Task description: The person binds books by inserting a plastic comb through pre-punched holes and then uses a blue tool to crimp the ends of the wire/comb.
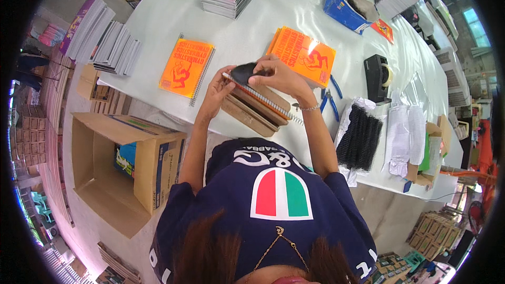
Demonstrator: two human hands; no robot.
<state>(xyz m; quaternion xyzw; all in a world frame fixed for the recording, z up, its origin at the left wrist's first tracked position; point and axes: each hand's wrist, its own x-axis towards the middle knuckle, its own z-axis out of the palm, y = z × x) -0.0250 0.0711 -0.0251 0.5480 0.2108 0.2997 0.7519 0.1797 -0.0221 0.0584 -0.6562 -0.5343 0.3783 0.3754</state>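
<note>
At the near edge of the white table, an orange-edged book sits in a brown holder, its coil trailing past the right end. Over its left end my right hand pinches a black thing between thumb and fingers; my left hand curls there too, pinching what I cannot tell. Pliers lie right of the book, near the orange stack
</note>
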